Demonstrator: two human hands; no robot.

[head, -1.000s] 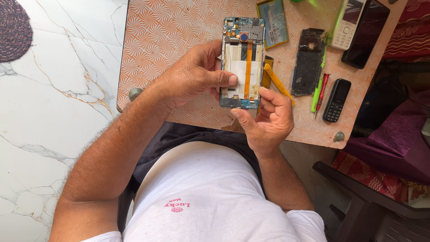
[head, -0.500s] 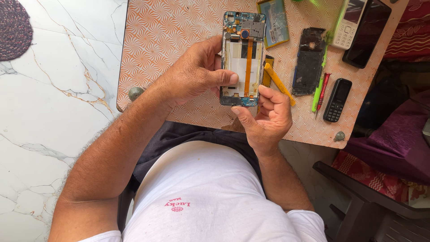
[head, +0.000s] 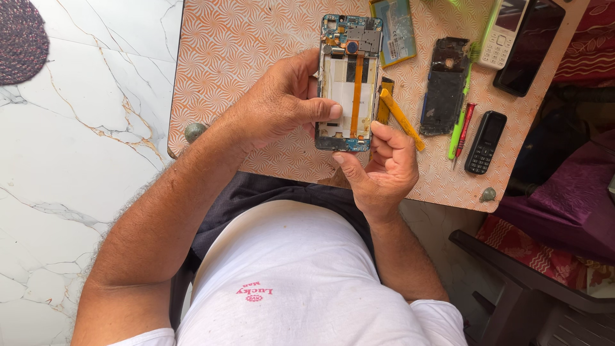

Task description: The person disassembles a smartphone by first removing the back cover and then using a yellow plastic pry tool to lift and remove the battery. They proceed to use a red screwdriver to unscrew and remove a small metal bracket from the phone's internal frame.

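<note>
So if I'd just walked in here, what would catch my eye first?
Most likely the opened smartphone with its back off, circuit board and orange ribbon cable bare, gripped by the left hand along its left edge and the right hand at its lower right corner. Next, the orange swirl-patterned table under it, with a yellow pry tool, a dark phone frame and a small black keypad phone to the right.

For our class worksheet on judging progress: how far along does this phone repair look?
Done: the opened phone has its back off, with circuit boards and an orange ribbon cable exposed. In hand: the left hand grips its side, thumb on the inside, while the right hand works at its lower edge. Left: the dark rear panel and battery lie unfitted on the table.
</note>
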